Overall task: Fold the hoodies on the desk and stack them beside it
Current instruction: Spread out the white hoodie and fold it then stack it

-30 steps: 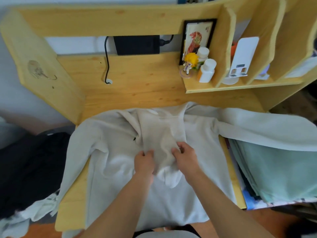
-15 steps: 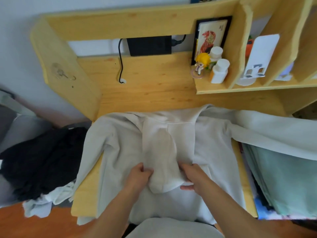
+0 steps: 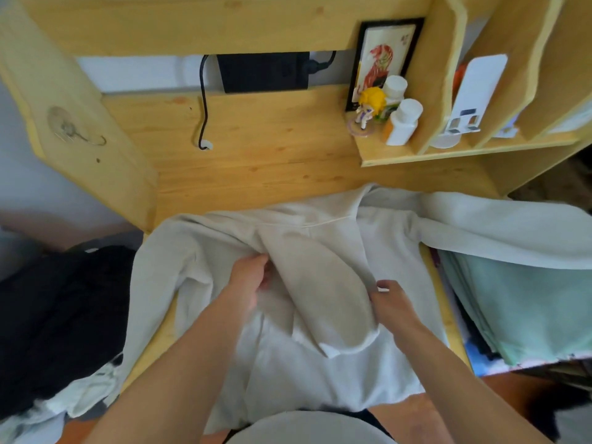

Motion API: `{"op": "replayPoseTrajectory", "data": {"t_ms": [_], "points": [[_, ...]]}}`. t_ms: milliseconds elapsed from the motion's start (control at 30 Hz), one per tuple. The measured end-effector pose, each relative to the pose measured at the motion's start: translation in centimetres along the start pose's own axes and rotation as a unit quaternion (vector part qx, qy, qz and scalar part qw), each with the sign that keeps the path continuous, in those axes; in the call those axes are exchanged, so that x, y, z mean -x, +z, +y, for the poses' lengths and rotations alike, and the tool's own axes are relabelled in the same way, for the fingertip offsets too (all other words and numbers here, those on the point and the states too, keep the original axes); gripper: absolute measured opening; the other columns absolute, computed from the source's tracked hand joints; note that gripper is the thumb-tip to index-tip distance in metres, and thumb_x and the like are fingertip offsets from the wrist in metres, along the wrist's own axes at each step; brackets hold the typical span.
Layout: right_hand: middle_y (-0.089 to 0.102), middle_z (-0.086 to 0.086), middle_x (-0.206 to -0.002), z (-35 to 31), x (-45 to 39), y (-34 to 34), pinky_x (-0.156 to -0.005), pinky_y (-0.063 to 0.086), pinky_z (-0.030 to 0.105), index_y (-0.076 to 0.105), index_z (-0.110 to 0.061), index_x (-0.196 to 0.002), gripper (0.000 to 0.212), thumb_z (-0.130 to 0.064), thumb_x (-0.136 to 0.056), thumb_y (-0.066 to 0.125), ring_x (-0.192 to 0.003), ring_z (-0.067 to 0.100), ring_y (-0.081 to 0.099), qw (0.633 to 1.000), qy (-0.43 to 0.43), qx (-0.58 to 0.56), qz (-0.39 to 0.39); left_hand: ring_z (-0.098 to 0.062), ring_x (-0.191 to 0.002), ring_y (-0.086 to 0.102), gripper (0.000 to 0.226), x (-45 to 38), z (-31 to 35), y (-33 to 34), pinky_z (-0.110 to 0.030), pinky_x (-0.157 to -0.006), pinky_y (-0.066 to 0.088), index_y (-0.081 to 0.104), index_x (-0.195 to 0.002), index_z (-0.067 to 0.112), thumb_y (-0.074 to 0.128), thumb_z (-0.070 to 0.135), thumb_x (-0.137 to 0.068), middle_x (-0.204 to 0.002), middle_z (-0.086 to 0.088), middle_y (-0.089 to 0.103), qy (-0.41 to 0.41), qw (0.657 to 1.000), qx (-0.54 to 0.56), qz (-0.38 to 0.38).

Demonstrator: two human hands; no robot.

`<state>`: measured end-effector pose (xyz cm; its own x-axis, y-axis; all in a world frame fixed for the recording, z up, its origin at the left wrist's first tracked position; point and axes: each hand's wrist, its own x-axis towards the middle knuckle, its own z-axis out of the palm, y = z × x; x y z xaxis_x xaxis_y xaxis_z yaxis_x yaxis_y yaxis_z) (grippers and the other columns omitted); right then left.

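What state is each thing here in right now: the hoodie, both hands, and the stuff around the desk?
white hoodie: spread on the desk, hood laid down over the body, sleeves hanging off both sides
left hand: grips the hood's left edge
right hand: pinches the hood's right edge
black cable: hangs loose
white bottles: upright, capped
dark clothes: heaped, unfolded

A pale cream, soft fleece hoodie [image 3: 320, 373] is lying spread flat across the light pine wooden desk [image 3: 256, 149], its hem hanging over the near edge. Its hood [image 3: 323, 283] is lying folded down over the middle of the body, reaching towards the hem. One sleeve is draping off the desk's left edge; the other is stretching off to the right, over a neighbouring pile. Creases are running through the chest fabric, and whether the garment is lying face up or face down is hard to tell.
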<state>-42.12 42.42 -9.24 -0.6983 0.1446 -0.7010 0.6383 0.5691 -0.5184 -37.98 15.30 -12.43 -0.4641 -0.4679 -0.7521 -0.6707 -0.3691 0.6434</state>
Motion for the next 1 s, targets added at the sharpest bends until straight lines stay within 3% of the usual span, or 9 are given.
{"op": "replayPoseTrajectory", "data": {"t_ms": [133, 300, 433, 533, 633, 700, 767, 900, 1000], "points": [[0.068, 0.01, -0.099, -0.2, -0.7, 0.7, -0.075, 0.052, 0.036, 0.064, -0.01, -0.102, 0.014, -0.014, -0.09, 0.06, -0.091, 0.03, 0.064, 0.999, 0.035, -0.008, -0.009, -0.024, -0.065, 0.059, 0.016, -1.5, 0.6, 1.3, -0.024, -0.053, 0.044, 0.065, -0.079, 0.012, 0.061, 0.013, -0.094, -0.082, -0.016, 0.069, -0.023, 0.999, -0.044, -0.022], [0.057, 0.012, -0.082, -0.9, -0.6, -1.8, -0.069, 0.046, 0.039, 0.061, -0.007, -0.08, 0.017, -0.005, -0.094, 0.052, -0.075, 0.025, 0.051, 0.983, 0.009, -0.179, 0.046, -0.042, -0.119, 0.058, 0.037, -0.7, 5.8, -2.6, -0.043, -0.095, 0.044, 0.06, -0.125, -0.005, 0.039, 0.02, -0.106, -0.125, -0.025, 0.062, 0.119, 0.971, -0.097, 0.181], [0.057, 0.009, -0.081, -1.1, 0.8, -2.3, -0.069, 0.054, 0.038, 0.059, -0.008, -0.082, 0.02, -0.003, -0.098, 0.048, -0.077, 0.024, 0.054, 0.976, -0.007, -0.216, -0.001, -0.032, -0.101, 0.057, 0.025, 0.7, 8.5, -6.5, -0.037, -0.081, 0.039, 0.059, -0.113, 0.01, 0.042, 0.028, -0.107, -0.107, -0.012, 0.06, 0.231, 0.934, -0.216, 0.167], [0.067, 0.015, -0.097, 0.0, 1.0, -1.5, -0.068, 0.059, 0.036, 0.067, -0.009, -0.095, 0.017, 0.0, -0.09, 0.053, -0.087, 0.025, 0.063, 0.993, 0.032, -0.106, -0.052, -0.04, -0.114, 0.059, 0.03, 0.3, 6.1, -7.9, -0.043, -0.089, 0.048, 0.054, -0.128, 0.007, 0.048, 0.018, -0.1, -0.121, -0.016, 0.061, 0.12, 0.926, -0.284, 0.217], [0.068, 0.014, -0.11, 2.2, 0.7, -1.2, -0.076, 0.054, 0.034, 0.067, -0.014, -0.103, 0.02, -0.01, -0.086, 0.059, -0.098, 0.029, 0.066, 0.983, 0.057, 0.131, -0.114, -0.038, -0.102, 0.064, 0.024, 2.2, 0.8, -6.0, -0.045, -0.09, 0.056, 0.062, -0.112, 0.006, 0.05, 0.022, -0.101, -0.115, -0.02, 0.063, -0.006, 0.978, -0.149, 0.148], [0.065, 0.009, -0.114, 3.0, 0.3, -1.1, -0.079, 0.05, 0.032, 0.065, -0.016, -0.111, 0.025, -0.011, -0.087, 0.059, -0.103, 0.031, 0.064, 0.989, 0.021, 0.141, -0.034, -0.028, -0.07, 0.059, 0.023, 4.8, -2.0, -3.5, -0.035, -0.066, 0.055, 0.057, -0.089, 0.015, 0.052, 0.033, -0.102, -0.089, -0.013, 0.06, -0.08, 0.992, -0.042, 0.085], [0.063, 0.006, -0.11, 2.7, 0.3, -1.1, -0.078, 0.048, 0.032, 0.062, -0.02, -0.11, 0.022, -0.013, -0.09, 0.057, -0.1, 0.028, 0.06, 0.992, -0.029, 0.112, 0.047, -0.026, -0.059, 0.056, 0.032, 5.6, -4.2, -1.4, -0.026, -0.056, 0.043, 0.056, -0.092, 0.013, 0.057, 0.044, -0.099, -0.081, -0.013, 0.059, -0.102, 0.991, 0.017, 0.084], [0.065, 0.003, -0.089, 1.4, 0.2, 0.1, -0.069, 0.05, 0.034, 0.06, -0.019, -0.09, 0.008, -0.028, -0.089, 0.059, -0.09, 0.027, 0.062, 0.988, -0.062, 0.14, 0.034, -0.037, -0.106, 0.07, 0.087, 2.1, -7.9, 0.7, -0.046, -0.085, 0.06, 0.063, -0.119, 0.005, 0.065, 0.069, -0.06, -0.114, -0.022, 0.07, -0.048, 0.987, -0.085, 0.13], [0.068, 0.006, -0.084, 0.9, 0.2, 1.5, -0.067, 0.056, 0.034, 0.06, -0.018, -0.09, 0.026, -0.041, -0.08, 0.066, -0.076, 0.028, 0.069, 0.989, -0.015, 0.148, 0.016, -0.037, -0.124, 0.06, 0.079, 5.1, -6.0, 1.5, -0.042, -0.1, 0.052, 0.054, -0.133, 0.002, 0.075, 0.05, -0.074, -0.133, -0.021, 0.063, -0.039, 0.981, -0.136, 0.133]]}}
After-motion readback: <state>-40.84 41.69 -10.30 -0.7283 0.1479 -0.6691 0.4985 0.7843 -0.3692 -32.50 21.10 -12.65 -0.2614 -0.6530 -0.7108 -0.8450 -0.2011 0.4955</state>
